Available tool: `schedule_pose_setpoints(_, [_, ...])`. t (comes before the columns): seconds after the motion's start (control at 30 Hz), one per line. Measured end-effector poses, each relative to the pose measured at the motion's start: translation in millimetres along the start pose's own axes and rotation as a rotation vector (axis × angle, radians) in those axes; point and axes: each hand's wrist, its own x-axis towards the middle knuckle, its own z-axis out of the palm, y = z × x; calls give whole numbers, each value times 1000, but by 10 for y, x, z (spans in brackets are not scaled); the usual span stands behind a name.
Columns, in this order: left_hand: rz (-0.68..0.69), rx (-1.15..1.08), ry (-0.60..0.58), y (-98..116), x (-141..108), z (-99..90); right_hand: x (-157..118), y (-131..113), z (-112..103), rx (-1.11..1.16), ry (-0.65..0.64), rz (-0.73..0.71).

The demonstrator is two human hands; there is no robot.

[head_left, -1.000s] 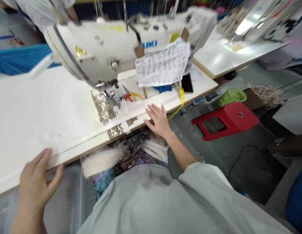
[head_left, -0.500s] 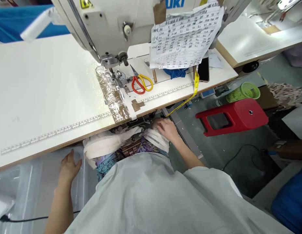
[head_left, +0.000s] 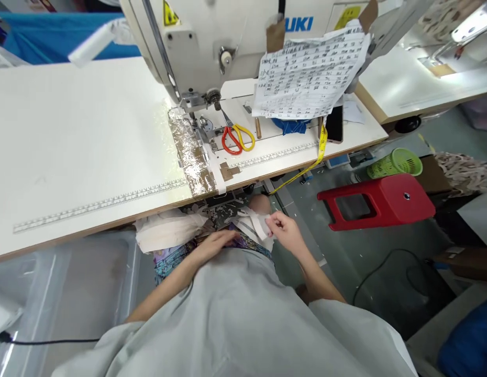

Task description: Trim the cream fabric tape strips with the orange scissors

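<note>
On my lap lie two bundles of white cloth strips, a thick left bundle and a looser right bundle, over patterned clothing. My right hand pinches the end of a white cloth strip from the looser bundle between thumb and fingers. Across the lap reaches my left hand, its fingers stretched toward the right bundle; it seems to hold nothing, though its fingertips are partly hidden. Above both hands is the front edge of the sewing table.
A sewing machine stands over the table with scissors, a phone, a handwritten sheet and a hanging yellow tape measure. On the right are a red stool and a green basket. A clear plastic bin sits left.
My left hand has come from over the plastic bin onto my lap. My right hand has drawn back from the knee and now pinches a strip end. The view has shifted slightly.
</note>
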Motion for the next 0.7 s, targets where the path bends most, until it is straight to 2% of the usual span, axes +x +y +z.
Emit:
schedule_pose_setpoints(0.03, [-9, -136, -41, 37, 83, 126, -68, -111, -42, 43, -16, -79])
schedule_pose_setpoints(0.1, [24, -345, -29, 137, 184, 309, -171, -301, -106, 121, -20, -300])
schedule_pose_setpoints(0.13, [52, -378, -10, 203, 202, 359, -191, -371, -127, 120, 35, -389])
schedule_pose_setpoints(0.2, [93, -317, -47, 362, 168, 373, -150, -462, -151, 143, 204, -515])
schedule_pose_setpoints(0.23, [107, -224, -111, 450, 119, 343, -92, -493, -159, 162, 236, -573])
schedule_pose_setpoints(0.27, [120, -115, -188, 540, 48, 291, -21, -519, -168, 182, 204, -637])
schedule_pose_setpoints(0.33, [142, 102, -300, 721, -147, 134, 121, -567, -211, 195, -4, -741])
schedule_pose_setpoints(0.37, [162, 184, -296, 808, -267, 30, 175, -588, -253, 189, -120, -757])
schedule_pose_setpoints(0.43, [220, 287, -171, 964, -548, -232, 233, -614, -398, 159, -282, -742])
schedule_pose_setpoints(0.53, [290, 489, 50, 1125, -1067, -711, 262, -602, -749, 75, -375, -715])
schedule_pose_setpoints(0.6, [267, 623, 139, 1177, -1449, -1026, 339, -563, -1003, 11, -355, -697])
schedule_pose_setpoints(0.63, [245, 700, 203, 1193, -1631, -1167, 411, -539, -1112, -14, -296, -701])
schedule_pose_setpoints(0.67, [220, 785, 300, 1207, -1795, -1295, 506, -519, -1199, -36, -191, -720])
schedule_pose_setpoints(0.7, [195, 856, 414, 1221, -1932, -1411, 617, -506, -1262, -64, -25, -737])
